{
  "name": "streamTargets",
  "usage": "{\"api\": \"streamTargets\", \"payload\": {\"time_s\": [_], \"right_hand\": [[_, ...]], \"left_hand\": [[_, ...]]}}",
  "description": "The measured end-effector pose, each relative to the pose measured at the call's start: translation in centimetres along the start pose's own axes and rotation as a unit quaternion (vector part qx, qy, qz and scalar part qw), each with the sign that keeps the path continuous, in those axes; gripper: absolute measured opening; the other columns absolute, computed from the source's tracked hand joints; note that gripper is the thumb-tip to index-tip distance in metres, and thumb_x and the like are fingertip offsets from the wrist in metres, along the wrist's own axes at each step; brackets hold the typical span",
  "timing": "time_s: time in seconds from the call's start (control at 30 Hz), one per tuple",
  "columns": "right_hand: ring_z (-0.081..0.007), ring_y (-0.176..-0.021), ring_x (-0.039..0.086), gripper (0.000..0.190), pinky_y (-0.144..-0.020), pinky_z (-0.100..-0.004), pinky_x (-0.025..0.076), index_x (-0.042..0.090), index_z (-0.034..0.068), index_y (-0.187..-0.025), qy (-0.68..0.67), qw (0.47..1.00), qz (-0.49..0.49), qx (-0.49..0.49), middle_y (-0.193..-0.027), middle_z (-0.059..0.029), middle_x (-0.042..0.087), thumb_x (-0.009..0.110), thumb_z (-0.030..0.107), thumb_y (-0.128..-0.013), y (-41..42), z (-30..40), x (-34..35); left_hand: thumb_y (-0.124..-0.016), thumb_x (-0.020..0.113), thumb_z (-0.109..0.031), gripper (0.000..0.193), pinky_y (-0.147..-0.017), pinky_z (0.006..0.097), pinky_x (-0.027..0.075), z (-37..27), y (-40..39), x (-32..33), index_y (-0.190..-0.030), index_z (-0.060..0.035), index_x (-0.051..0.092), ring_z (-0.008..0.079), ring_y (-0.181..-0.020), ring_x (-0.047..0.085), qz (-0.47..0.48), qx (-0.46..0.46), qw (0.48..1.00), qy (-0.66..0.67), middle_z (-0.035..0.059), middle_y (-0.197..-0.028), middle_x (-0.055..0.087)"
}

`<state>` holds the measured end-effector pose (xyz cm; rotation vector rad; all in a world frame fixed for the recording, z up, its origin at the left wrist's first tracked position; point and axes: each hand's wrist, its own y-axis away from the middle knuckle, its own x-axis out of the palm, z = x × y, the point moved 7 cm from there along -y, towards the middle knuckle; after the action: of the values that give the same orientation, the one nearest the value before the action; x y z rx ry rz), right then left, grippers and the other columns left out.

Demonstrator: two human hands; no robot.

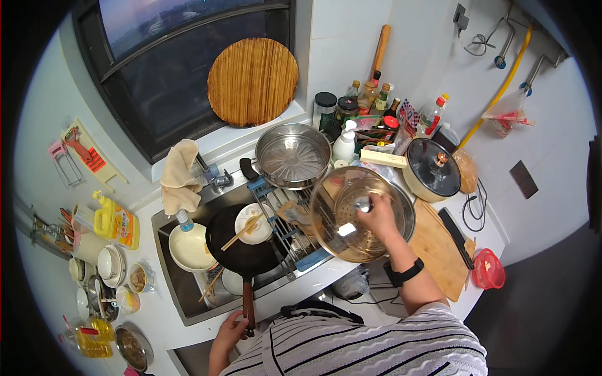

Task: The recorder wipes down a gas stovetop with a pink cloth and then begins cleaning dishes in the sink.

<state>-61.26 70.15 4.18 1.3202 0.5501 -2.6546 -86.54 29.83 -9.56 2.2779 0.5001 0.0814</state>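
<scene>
My right hand [380, 217] grips the knob of a large glass pot lid [324, 211], which is tilted over a metal steamer pot [408, 209] with a perforated insert seen through the glass. My left hand [231, 329] is beside the wooden handle [248, 301] of a black wok [225, 235]; whether its fingers grip the handle, I cannot tell. The wok rests over the sink, with a white dish [254, 214] and chopsticks [242, 230] over it. A cream bowl [188, 249] sits in the sink left of the wok.
A metal pan [294, 152] stands behind the dish rack [287, 230]. To the right are a cream pot with a dark lid [432, 169], a wooden cutting board [435, 249], a knife [456, 237] and a red basket [488, 269]. Bowls [110, 263] and an oil bottle [96, 336] stand left.
</scene>
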Motion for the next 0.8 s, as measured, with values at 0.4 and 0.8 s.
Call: {"api": "streamTargets", "payload": {"time_s": [0.4,0.8], "right_hand": [[-0.0349,-0.087,0.053,0.049,-0.079,-0.0365,0.044,0.054,0.001,-0.105,0.070,0.989,0.056,0.117,-0.098,-0.0209,0.047,0.068,0.024,-0.063,-1.0,-7.8,0.4],[-0.0355,-0.086,0.052,0.057,-0.077,-0.0376,0.043,0.050,0.001,-0.111,0.070,0.995,0.008,0.067,-0.099,-0.0217,0.047,0.072,0.028,-0.066,-3.1,-10.3,1.5]], "left_hand": [[-0.083,0.057,-0.024,0.039,-0.048,0.0233,0.045,0.6,-0.3,-0.4,-0.115,-0.0053,0.046,0.0101,-0.055,0.052,-0.022,0.005,1.000,-0.001,0.0066,-0.072,0.057],[-0.085,0.053,-0.029,0.040,-0.058,0.0251,0.048,0.3,0.1,0.9,-0.119,-0.0107,0.044,0.0108,-0.067,0.054,-0.029,-0.009,0.998,0.058,0.0041,-0.083,0.056]]}}
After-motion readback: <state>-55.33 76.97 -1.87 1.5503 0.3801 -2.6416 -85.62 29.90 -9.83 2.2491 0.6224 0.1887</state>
